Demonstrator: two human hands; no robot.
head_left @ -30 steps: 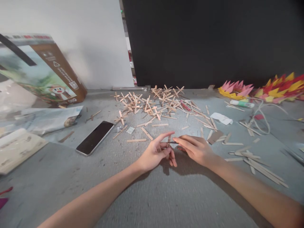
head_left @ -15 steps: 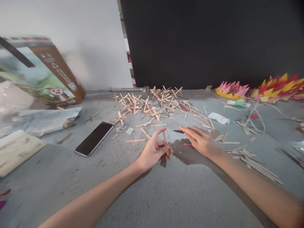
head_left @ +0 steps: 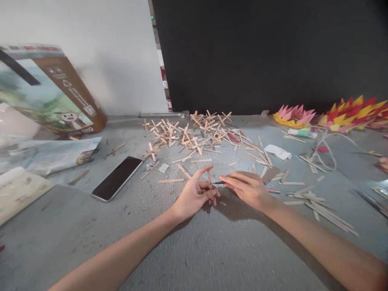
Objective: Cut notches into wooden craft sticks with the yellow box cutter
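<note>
In the head view my left hand (head_left: pixel 194 195) is at the middle of the table, its fingers closed on a craft stick (head_left: pixel 209 176) that points up. The thumb is raised beside the stick's upper end. From the right, my right hand (head_left: pixel 247 186) grips a slim dark pointed tool (head_left: pixel 220 182), whose handle is hidden in the fingers. The tool's tip is at the side of the stick; whether it touches I cannot tell. A thin red rod (head_left: pixel 274 191) lies on the table behind the right wrist.
A pile of crossed craft sticks (head_left: pixel 184 135) spreads across the back. Loose sticks (head_left: pixel 327 214) lie at right, near a glue stick (head_left: pixel 302 133) and a white cord (head_left: pixel 333 155). Folded-paper pieces (head_left: pixel 294 117) stand behind. At left are a phone (head_left: pixel 117 179) and printed box (head_left: pixel 69 97).
My right hand has moved down and left, bringing the dark tool's tip to the stick. The left hand has stayed nearly in place, holding the stick. The view has shifted slightly.
</note>
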